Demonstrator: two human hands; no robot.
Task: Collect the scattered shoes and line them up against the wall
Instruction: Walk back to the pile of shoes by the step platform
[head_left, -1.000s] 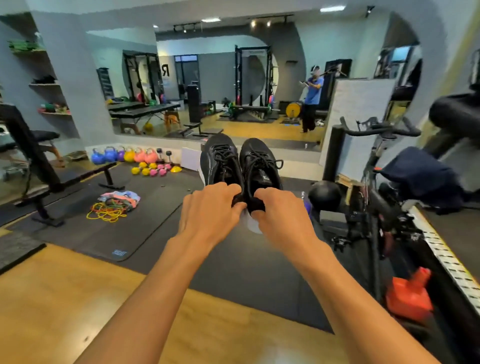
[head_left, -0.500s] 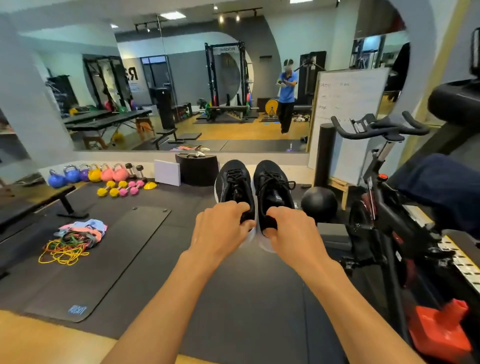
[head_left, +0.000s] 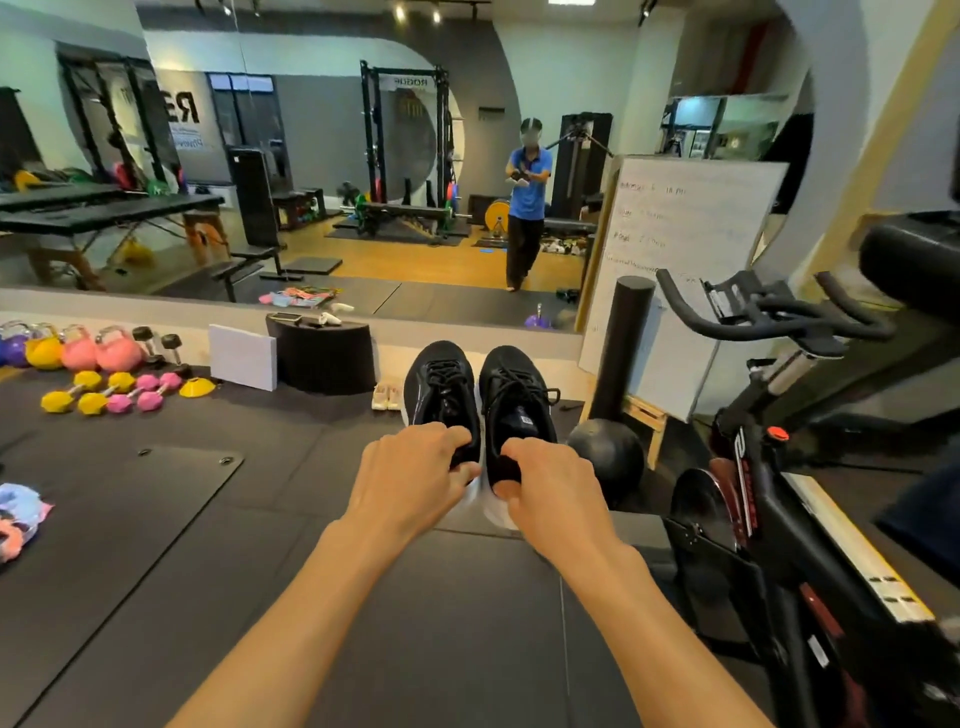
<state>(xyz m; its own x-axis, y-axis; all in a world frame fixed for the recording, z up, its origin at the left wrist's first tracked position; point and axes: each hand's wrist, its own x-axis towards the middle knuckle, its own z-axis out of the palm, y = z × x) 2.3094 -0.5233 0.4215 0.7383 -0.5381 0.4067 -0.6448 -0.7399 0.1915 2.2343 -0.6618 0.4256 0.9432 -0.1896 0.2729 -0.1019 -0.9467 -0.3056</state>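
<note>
Your left hand (head_left: 410, 478) grips one black shoe (head_left: 441, 384) by its heel, your right hand (head_left: 550, 488) the second black shoe (head_left: 514, 395), both aloft; a pale pair (head_left: 387, 397) sits by the mirrored wall (head_left: 197, 317); yours are not yet placed.

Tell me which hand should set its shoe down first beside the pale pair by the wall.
Left, likely: left hand grips the black shoe nearer the pale pair; right hand holds the farther shoe.

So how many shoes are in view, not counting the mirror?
4. One black shoe in the left hand, a second black shoe in the right hand; two pale shoes on the mat by the wall. Others may be hidden.
</note>
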